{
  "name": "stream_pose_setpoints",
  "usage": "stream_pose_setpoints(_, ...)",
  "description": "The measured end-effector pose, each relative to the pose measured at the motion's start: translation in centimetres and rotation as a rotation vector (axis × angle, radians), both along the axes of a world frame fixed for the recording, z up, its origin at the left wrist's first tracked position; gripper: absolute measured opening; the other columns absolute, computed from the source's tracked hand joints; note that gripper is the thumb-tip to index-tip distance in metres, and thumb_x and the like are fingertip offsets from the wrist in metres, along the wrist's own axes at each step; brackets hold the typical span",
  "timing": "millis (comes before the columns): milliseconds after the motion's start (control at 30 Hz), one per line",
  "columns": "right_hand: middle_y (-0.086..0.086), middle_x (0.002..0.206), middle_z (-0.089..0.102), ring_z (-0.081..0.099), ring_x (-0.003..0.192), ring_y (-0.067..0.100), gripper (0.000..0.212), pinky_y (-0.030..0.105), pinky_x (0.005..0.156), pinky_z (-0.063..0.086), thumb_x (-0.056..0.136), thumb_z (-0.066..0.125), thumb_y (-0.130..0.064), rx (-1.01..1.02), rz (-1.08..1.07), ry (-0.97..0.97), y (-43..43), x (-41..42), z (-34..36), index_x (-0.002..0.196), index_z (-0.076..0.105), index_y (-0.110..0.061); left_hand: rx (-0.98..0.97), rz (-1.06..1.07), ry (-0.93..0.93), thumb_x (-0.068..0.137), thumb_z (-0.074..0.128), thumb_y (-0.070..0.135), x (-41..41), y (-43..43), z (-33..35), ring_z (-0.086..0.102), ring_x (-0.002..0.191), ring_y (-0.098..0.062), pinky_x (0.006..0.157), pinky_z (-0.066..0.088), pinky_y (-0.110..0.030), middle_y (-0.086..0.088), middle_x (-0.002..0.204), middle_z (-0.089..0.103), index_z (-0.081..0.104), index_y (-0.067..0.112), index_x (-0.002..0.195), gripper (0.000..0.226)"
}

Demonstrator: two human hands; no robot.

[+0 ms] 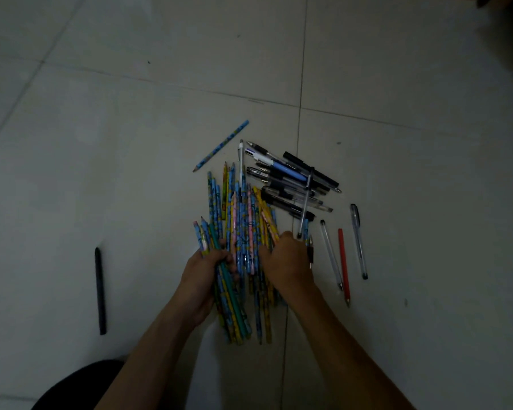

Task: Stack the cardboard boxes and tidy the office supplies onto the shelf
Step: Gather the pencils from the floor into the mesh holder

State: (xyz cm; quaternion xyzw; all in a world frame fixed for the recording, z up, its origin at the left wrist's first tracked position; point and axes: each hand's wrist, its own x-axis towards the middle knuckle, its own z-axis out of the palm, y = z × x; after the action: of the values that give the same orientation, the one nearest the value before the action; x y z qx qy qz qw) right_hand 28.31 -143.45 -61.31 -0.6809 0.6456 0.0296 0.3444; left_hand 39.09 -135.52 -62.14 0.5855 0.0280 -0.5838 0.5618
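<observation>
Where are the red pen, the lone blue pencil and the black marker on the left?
red pen (343, 266), head view, middle of its barrel.
lone blue pencil (221, 145), head view, middle of its shaft.
black marker (100, 291), head view, middle of its body.

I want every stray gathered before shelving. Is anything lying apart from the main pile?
Yes. A black marker lies alone on the floor, far left of the pencil bundle, and one blue pencil sits apart beyond it.

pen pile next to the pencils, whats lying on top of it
A clear pen lies across the pen pile, crossing its dark pens almost squarely, lower end near the right hand. Whether more pens lie beneath the top layer cannot be seen.
</observation>
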Motion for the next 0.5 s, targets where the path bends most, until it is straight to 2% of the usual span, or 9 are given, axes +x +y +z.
stream_pose_setpoints(67,0.013,0.101,0.061,0.062,0.085,0.024,0.033,0.024,0.060,0.042,0.094,0.056,-0.032,-0.004,-0.003,0.028,0.08,0.23,-0.17,0.106,0.052,-0.001,0.003,0.003,-0.001,0.093,0.042,0.002,-0.03,-0.06,0.02,0.049,0.056,-0.019,0.055,0.045,-0.033,-0.006,0.066,0.049,0.051,0.012,0.101,0.016)
stream_pose_setpoints(133,0.015,0.104,0.063,0.063,0.089,0.026,0.032,0.024,0.061,0.044,0.094,0.055,-0.030,0.001,-0.009,0.046,-0.09,0.46,-0.17,0.106,0.054,0.000,0.008,0.012,-0.005,0.093,0.042,0.001,0.03,-0.07,-0.07,0.049,0.055,-0.019,0.054,0.045,-0.033,-0.006,0.065,0.049,0.052,0.012,0.100,0.016)
stream_pose_setpoints(200,0.015,0.102,0.064,0.064,0.083,0.024,0.029,0.022,0.055,0.042,0.094,0.054,-0.027,0.011,-0.001,0.066,-0.39,0.58,0.00,0.103,0.058,0.001,0.012,0.013,-0.007,0.093,0.042,0.002,0.06,-0.04,-0.15,0.050,0.056,-0.019,0.053,0.046,-0.032,-0.006,0.065,0.050,0.052,0.012,0.100,0.016)
stream_pose_setpoints(233,0.014,0.098,0.065,0.062,0.073,0.021,0.027,0.020,0.049,0.039,0.094,0.054,-0.025,0.016,0.005,0.072,-0.53,0.56,-0.01,0.100,0.060,0.001,0.013,0.010,-0.006,0.093,0.042,0.002,0.05,-0.02,-0.19,0.050,0.056,-0.019,0.053,0.046,-0.032,-0.006,0.066,0.049,0.052,0.012,0.100,0.016)
stream_pose_setpoints(300,0.007,0.077,0.061,0.046,0.051,0.010,0.023,0.015,0.035,0.028,0.092,0.058,-0.025,0.013,0.020,0.090,-0.74,0.41,-0.13,0.083,0.058,-0.004,0.012,0.011,0.000,0.093,0.042,0.002,0.05,-0.04,-0.20,0.050,0.056,-0.018,0.052,0.047,-0.031,-0.006,0.067,0.049,0.052,0.012,0.099,0.015)
stream_pose_setpoints(333,0.001,0.066,0.051,0.038,0.047,0.005,0.028,0.014,0.033,0.024,0.091,0.060,-0.025,0.010,0.029,0.103,-0.77,0.38,-0.20,0.071,0.051,-0.008,0.013,0.016,0.006,0.093,0.042,0.002,0.06,0.01,-0.21,0.050,0.055,-0.018,0.051,0.047,-0.030,-0.007,0.067,0.049,0.052,0.012,0.099,0.014)
stream_pose_setpoints(400,-0.004,0.058,0.036,0.032,0.045,0.002,0.043,0.012,0.031,0.021,0.088,0.064,-0.023,-0.001,0.067,0.110,-0.84,0.50,-0.56,0.058,0.035,-0.015,0.010,0.025,0.013,0.094,0.042,0.002,0.08,-0.02,-0.19,0.051,0.054,-0.018,0.050,0.048,-0.030,-0.007,0.067,0.049,0.052,0.011,0.098,0.014)
stream_pose_setpoints(433,-0.005,0.058,0.037,0.034,0.046,0.003,0.044,0.012,0.031,0.022,0.088,0.065,-0.023,-0.008,0.074,0.108,-0.82,0.63,-0.64,0.057,0.034,-0.017,0.010,0.027,0.014,0.094,0.042,0.002,0.06,0.01,-0.17,0.051,0.054,-0.018,0.050,0.048,-0.030,-0.007,0.067,0.049,0.052,0.011,0.099,0.015)
stream_pose_setpoints(500,0.001,0.066,0.052,0.050,0.054,0.010,0.029,0.015,0.037,0.033,0.089,0.064,-0.022,-0.020,0.065,0.109,-0.89,1.00,-0.52,0.065,0.049,-0.011,0.011,0.030,0.014,0.094,0.042,0.002,-0.01,-0.02,-0.08,0.050,0.055,-0.019,0.050,0.048,-0.030,-0.007,0.067,0.050,0.052,0.012,0.100,0.016)
